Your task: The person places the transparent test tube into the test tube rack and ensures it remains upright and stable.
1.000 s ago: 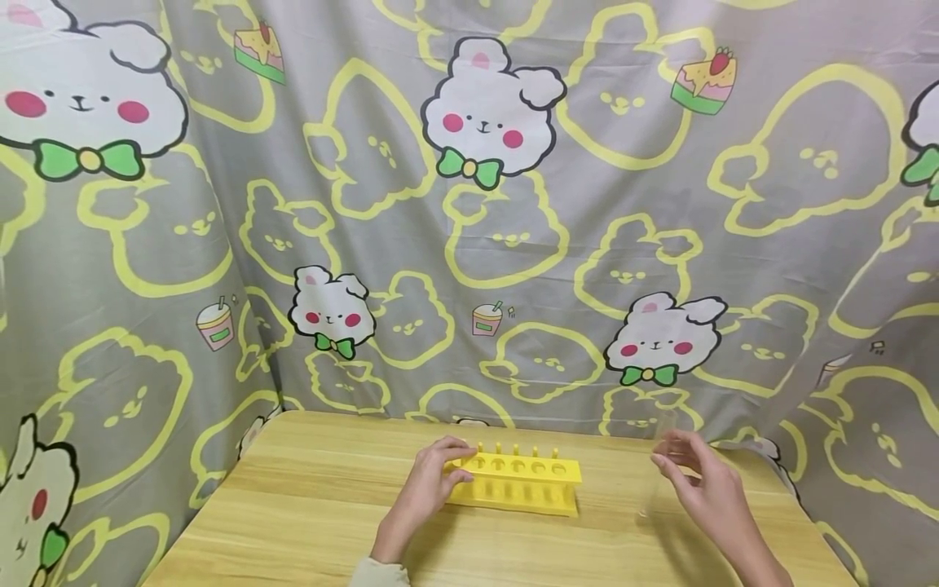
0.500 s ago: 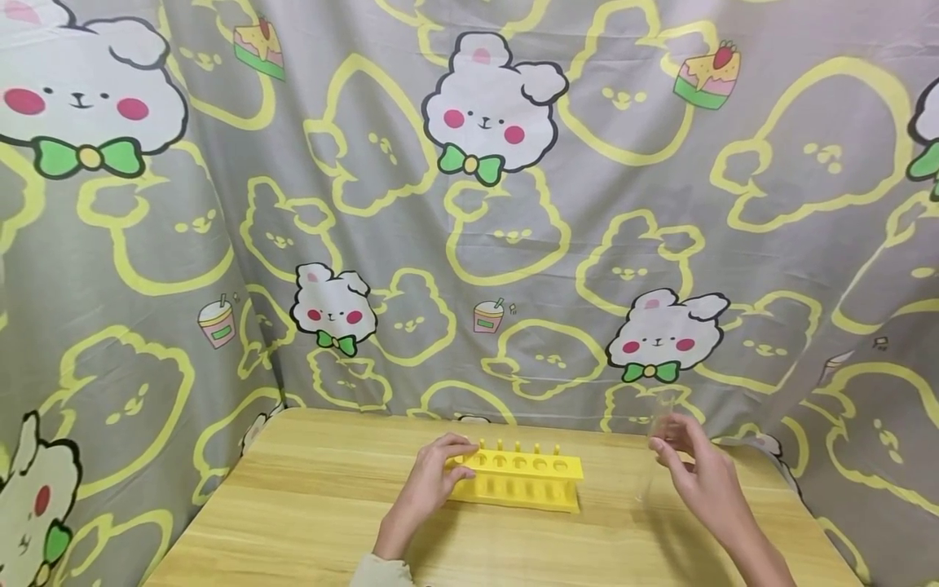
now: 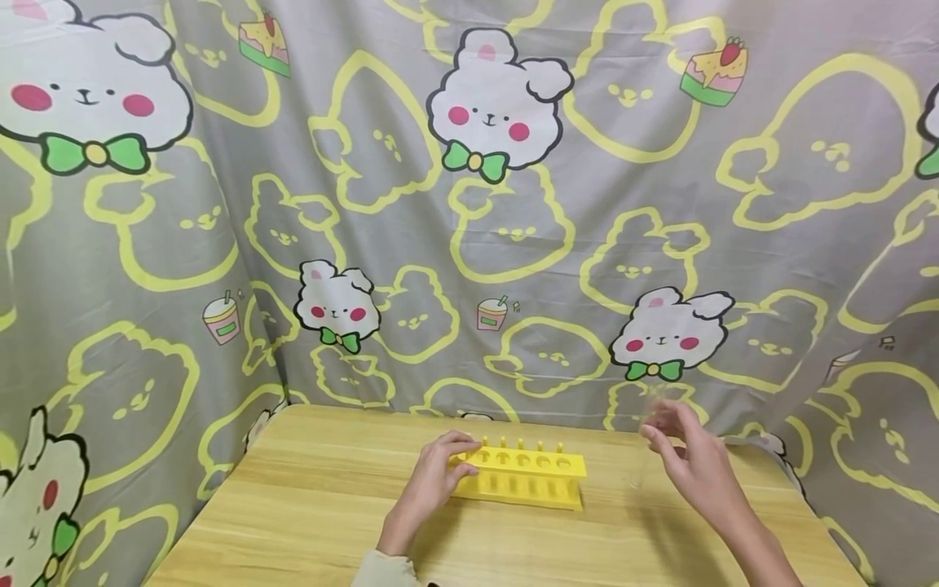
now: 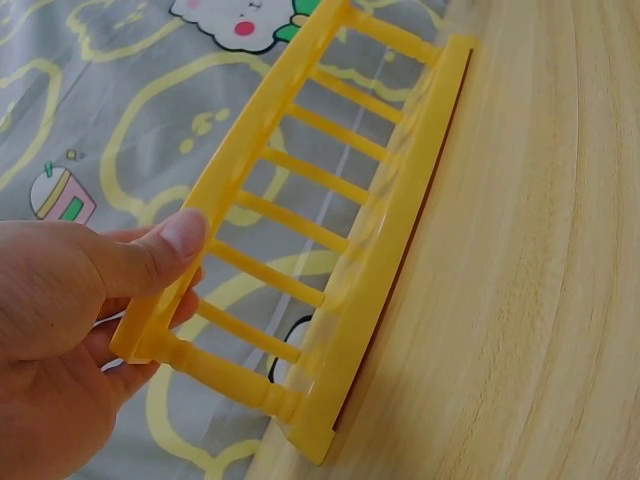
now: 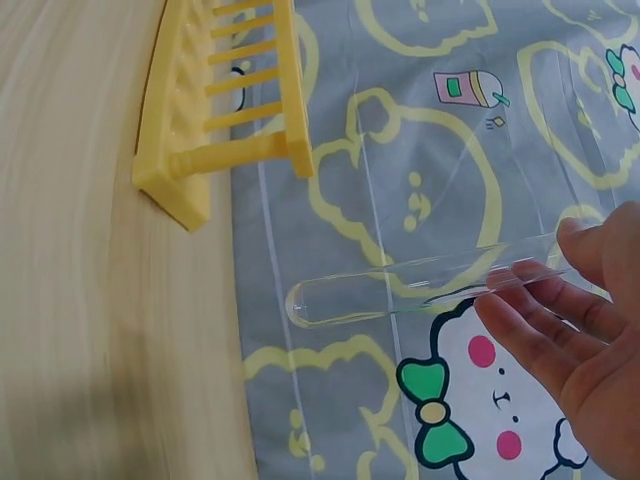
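Observation:
A yellow test tube rack [image 3: 524,489] with a row of round holes and a row of pegs stands on the table. My left hand [image 3: 431,481] grips its left end, and the left wrist view shows the thumb [image 4: 182,235] on the top bar with fingers behind and below. To the right of the rack, my right hand [image 3: 693,456] pinches a clear glass test tube [image 5: 350,300] near its upper end. The tube hangs roughly upright, rounded end down, apart from the rack. In the head view the tube is faint against the background. I see no tube in the rack.
The light wooden table [image 3: 315,505] ends at the back against a grey curtain [image 3: 411,236] with rabbit and yellow outline prints. More of this cloth hangs along the left and right sides.
My right hand has risen a little with the test tube and shifted slightly toward the rack. The left hand keeps its grip, and the rack stays in place.

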Demonstrator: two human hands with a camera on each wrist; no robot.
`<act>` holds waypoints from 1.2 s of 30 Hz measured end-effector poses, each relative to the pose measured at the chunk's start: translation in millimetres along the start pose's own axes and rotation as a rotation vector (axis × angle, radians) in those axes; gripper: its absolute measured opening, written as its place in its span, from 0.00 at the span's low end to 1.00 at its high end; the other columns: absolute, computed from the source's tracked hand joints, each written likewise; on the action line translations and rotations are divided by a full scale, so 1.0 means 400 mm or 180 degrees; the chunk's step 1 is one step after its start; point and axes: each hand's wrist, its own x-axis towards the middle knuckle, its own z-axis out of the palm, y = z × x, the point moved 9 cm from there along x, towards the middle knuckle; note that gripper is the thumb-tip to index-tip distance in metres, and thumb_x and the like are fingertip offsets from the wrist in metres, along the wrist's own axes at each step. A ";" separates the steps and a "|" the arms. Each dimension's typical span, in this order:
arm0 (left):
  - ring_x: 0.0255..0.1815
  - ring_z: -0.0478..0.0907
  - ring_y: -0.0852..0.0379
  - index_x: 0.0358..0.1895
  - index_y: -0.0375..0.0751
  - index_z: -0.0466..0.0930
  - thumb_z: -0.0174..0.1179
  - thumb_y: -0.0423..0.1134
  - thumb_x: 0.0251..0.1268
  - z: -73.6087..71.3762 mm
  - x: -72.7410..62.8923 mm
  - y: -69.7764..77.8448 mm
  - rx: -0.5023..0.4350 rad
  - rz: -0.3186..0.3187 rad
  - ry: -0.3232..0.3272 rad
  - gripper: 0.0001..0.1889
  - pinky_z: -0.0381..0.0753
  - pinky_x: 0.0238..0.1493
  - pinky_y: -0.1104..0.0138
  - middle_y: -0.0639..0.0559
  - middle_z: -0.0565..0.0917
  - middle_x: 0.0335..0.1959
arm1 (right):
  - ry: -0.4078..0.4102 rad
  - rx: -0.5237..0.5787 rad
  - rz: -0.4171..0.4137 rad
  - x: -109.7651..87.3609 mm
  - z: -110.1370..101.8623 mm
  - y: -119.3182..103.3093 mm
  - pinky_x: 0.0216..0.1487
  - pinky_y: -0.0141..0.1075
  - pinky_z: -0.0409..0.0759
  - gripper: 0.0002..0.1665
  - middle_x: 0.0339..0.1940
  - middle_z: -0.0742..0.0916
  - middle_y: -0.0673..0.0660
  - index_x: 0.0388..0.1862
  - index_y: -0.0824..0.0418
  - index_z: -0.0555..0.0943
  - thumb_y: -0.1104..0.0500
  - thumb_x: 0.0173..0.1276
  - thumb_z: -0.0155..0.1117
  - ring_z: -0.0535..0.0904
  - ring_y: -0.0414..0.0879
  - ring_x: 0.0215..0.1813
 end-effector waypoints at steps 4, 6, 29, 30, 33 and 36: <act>0.54 0.83 0.43 0.53 0.29 0.86 0.73 0.30 0.58 0.000 0.002 0.003 -0.0019 -0.0007 -0.0009 0.19 0.83 0.60 0.52 0.42 0.85 0.52 | -0.0012 0.0019 0.0013 0.009 0.005 -0.004 0.34 0.23 0.85 0.20 0.39 0.88 0.54 0.59 0.65 0.75 0.70 0.70 0.68 0.85 0.38 0.38; 0.54 0.83 0.43 0.53 0.29 0.86 0.73 0.30 0.57 0.001 0.003 0.002 -0.0014 -0.0015 -0.0007 0.19 0.83 0.60 0.52 0.42 0.85 0.52 | -0.0014 0.0027 0.0030 0.013 0.007 -0.007 0.34 0.24 0.86 0.20 0.39 0.88 0.54 0.59 0.65 0.75 0.70 0.70 0.68 0.85 0.35 0.38; 0.54 0.83 0.43 0.52 0.30 0.86 0.73 0.30 0.57 0.000 0.002 -0.001 0.0029 0.0001 0.0020 0.19 0.83 0.60 0.52 0.43 0.85 0.51 | 0.0039 0.0208 0.0010 0.047 0.041 -0.051 0.37 0.26 0.87 0.22 0.39 0.87 0.50 0.58 0.62 0.76 0.70 0.68 0.71 0.86 0.39 0.38; 0.54 0.83 0.43 0.52 0.30 0.86 0.73 0.30 0.56 0.000 0.002 -0.001 0.0031 0.0006 0.0024 0.19 0.83 0.60 0.52 0.42 0.85 0.51 | 0.0031 0.0217 0.0006 0.049 0.043 -0.053 0.37 0.26 0.87 0.22 0.39 0.87 0.50 0.58 0.62 0.76 0.71 0.68 0.71 0.85 0.39 0.39; 0.54 0.83 0.43 0.52 0.30 0.86 0.74 0.29 0.56 0.000 0.002 -0.002 0.0032 0.0006 0.0023 0.19 0.84 0.59 0.52 0.42 0.86 0.51 | 0.0022 0.0213 -0.0009 0.053 0.049 -0.059 0.36 0.26 0.87 0.22 0.38 0.86 0.49 0.57 0.61 0.76 0.71 0.68 0.71 0.85 0.39 0.38; 0.53 0.83 0.43 0.52 0.30 0.86 0.74 0.29 0.56 0.001 0.002 -0.001 0.0032 -0.0002 0.0018 0.19 0.84 0.59 0.53 0.42 0.86 0.51 | 0.0005 0.0202 -0.0021 0.055 0.054 -0.064 0.36 0.26 0.87 0.23 0.38 0.86 0.49 0.58 0.61 0.76 0.71 0.67 0.71 0.84 0.39 0.38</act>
